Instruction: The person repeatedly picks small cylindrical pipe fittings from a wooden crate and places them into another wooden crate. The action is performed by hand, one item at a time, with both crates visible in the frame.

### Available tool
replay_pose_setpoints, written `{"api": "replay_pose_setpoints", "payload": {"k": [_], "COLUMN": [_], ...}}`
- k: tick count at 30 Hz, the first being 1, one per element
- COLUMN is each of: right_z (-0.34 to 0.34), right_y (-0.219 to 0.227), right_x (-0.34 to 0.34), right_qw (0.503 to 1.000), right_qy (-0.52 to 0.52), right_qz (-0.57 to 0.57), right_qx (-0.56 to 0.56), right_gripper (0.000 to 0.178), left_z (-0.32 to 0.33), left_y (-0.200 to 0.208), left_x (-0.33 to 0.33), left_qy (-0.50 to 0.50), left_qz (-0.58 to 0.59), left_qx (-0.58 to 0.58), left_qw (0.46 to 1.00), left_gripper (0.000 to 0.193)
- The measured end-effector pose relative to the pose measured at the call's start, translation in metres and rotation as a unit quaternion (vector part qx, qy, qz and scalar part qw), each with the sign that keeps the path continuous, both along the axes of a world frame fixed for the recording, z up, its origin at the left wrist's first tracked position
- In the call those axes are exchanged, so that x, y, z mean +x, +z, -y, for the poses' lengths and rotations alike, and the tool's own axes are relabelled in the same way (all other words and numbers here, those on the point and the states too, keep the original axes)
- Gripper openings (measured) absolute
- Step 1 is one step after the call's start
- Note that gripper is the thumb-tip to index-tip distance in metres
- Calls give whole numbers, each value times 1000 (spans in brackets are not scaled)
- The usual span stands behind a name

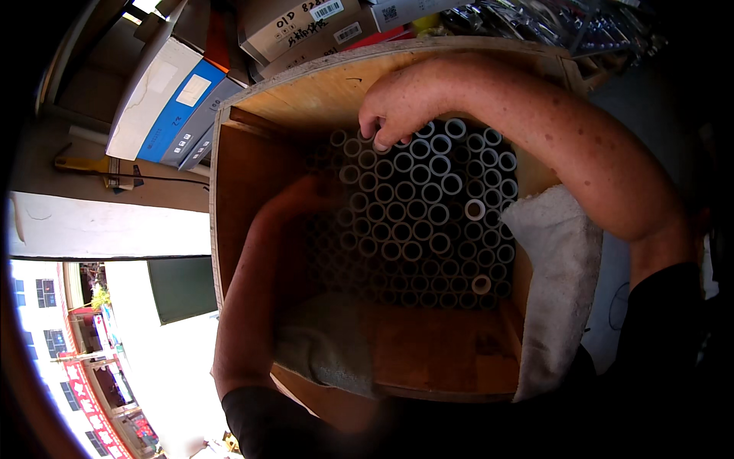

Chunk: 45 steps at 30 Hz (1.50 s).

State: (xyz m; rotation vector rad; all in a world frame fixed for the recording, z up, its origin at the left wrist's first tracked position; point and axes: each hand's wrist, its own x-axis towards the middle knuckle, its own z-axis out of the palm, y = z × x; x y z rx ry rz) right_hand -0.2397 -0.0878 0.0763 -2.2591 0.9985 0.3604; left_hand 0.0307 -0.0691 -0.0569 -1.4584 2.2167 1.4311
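Observation:
A wooden crate (445,367) holds many stacked round tubes (412,252), their pale ring-shaped ends facing me. My right hand (396,111) reaches in over the far wall with fingers bent and drawn together. Its fingertips touch the tube ends at the upper left of the stack; whatever lies between them is hidden. Deep shadow covers my left hand (310,194) at the crate's left side, beside the tubes, and its fingers cannot be made out. Two tube ends, one white (475,209) and one cream (481,284), look brighter and thicker-walled than the others.
Grey cloth (558,260) drapes over the crate's right edge, and more cloth (325,340) covers the near left edge. Cardboard boxes (298,27) stand behind; a white and blue box (172,103) is at left. Shiny metal parts (535,23) lie at the back right.

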Motion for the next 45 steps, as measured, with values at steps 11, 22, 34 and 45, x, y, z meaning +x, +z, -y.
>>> {"api": "replay_pose_setpoints", "payload": {"k": [11,22,34,45], "right_z": [0,-2,2,1], "right_y": [1,4,-1,-2], "right_x": [1,0,1,2], "right_qw": [1000,1000,1000,1000], "right_qy": [3,6,23,10], "right_qz": [3,5,13,2], "right_qx": [2,-13,0,-1], "right_gripper": [41,39,30,37], "left_z": [-7,1,0,-18], "left_y": [-4,-11,-11,-3], "left_x": [0,-10,-7,-7], "left_qy": [24,313,305,-88], "left_qz": [80,-146,-170,111], "left_qx": [41,-2,76,145], "left_qw": [996,938,934,979], "left_gripper": [24,29,37,37]}}
